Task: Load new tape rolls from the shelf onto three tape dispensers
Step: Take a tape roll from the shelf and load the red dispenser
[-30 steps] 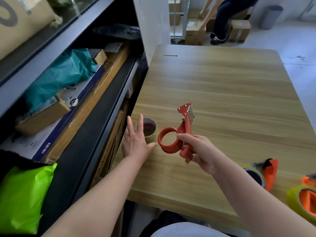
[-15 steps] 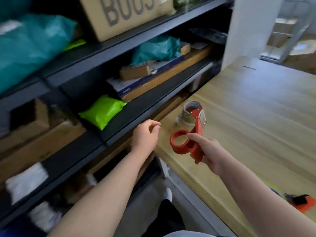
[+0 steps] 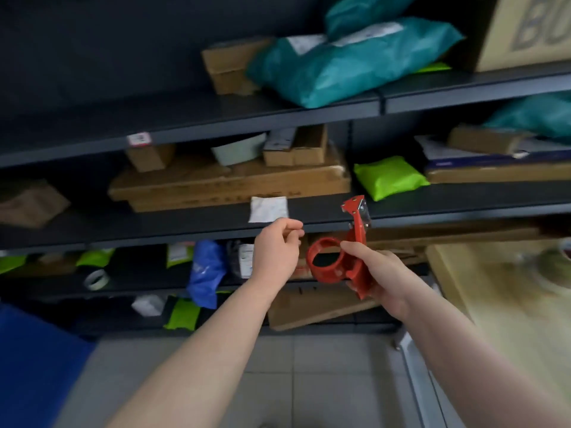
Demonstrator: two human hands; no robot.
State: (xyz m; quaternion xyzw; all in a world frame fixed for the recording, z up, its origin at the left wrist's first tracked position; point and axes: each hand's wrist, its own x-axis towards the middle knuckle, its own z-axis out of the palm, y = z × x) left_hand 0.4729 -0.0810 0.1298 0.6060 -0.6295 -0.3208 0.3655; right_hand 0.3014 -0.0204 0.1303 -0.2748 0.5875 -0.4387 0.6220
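In front of the shelf (image 3: 185,231), the right hand (image 3: 380,279) grips a red tape dispenser (image 3: 357,236) by its handle, its ring empty. The left hand (image 3: 278,251) is raised beside it, fingers curled in on nothing. A tape roll (image 3: 96,278) lies low on the shelf, well off to the left. A hasty reach there could knock parcels down or snag the dispenser's blade on a bag.

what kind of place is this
Probably a parcel storeroom or packing area: dark metal shelves piled with cardboard boxes and labelled teal mailer bags, plus a red tape dispenser gripped in the right hand.
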